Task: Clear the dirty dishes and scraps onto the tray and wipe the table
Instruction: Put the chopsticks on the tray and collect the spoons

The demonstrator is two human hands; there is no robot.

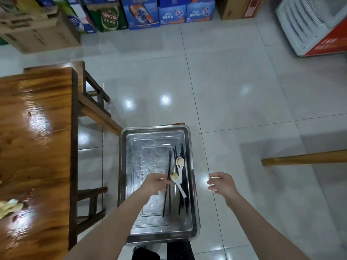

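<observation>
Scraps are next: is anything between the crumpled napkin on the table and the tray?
Nothing visible: the table shows only stains between the crumpled napkin and its edge, and the tray stands just beyond.

Wooden table [37, 128]: crumpled tissue [9, 206]; tray [155, 235]: chopsticks [170, 202], spoons [179, 163]

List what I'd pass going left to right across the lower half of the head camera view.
From the left: wooden table → wooden stool → metal tray → right hand → wooden bench edge.
</observation>
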